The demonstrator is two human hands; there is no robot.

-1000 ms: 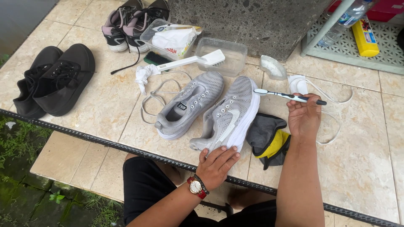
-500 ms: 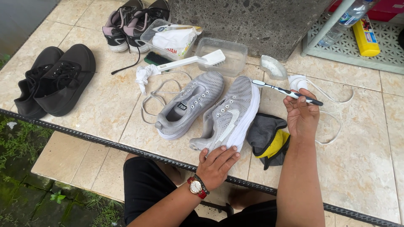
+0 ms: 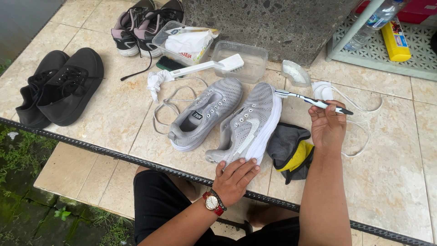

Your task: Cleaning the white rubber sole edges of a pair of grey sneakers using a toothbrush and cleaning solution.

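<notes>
Toothbrush (image 3: 313, 101) nearer grey shoe (image 3: 248, 125), tiled floor (image 3: 114, 118)

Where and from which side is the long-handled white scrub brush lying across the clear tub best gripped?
Take the white scrub brush by its bare handle, at the left end near the white rag, coming from above. The bristled head rests on the clear tub, while the slim handle slopes down to the tiles with space around it.

Top edge cuts off bottle (image 3: 369, 23) & red box (image 3: 421, 10); left hand (image 3: 235, 178) hides heel of grey shoe (image 3: 248, 125).
</notes>
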